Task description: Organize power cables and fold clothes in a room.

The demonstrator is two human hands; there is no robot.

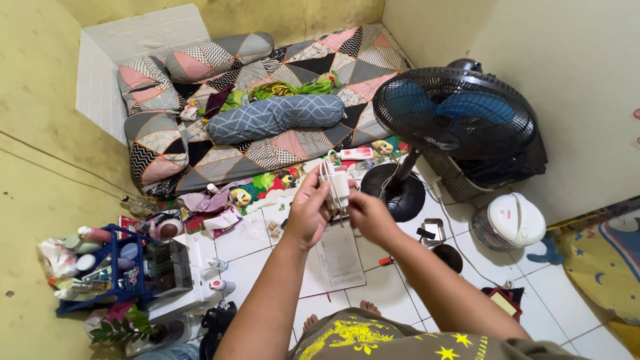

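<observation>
My left hand [308,212] holds a white charger block with its white cable [338,184] looped around it, raised in front of me. My right hand [369,213] pinches the lower part of the same cable bundle, touching the left hand. Both hands hover above a white paper sheet [339,261] that lies on the tiled floor. My bare toes show below, near my olive shirt with yellow stars.
A black standing fan with blue blades [455,113] stands to the right. A white rice cooker [512,221] sits beside it. A patterned mattress with pillows [267,113] fills the far corner. A blue rack of bottles [100,267] stands at left. A white power strip [355,154] lies beyond my hands.
</observation>
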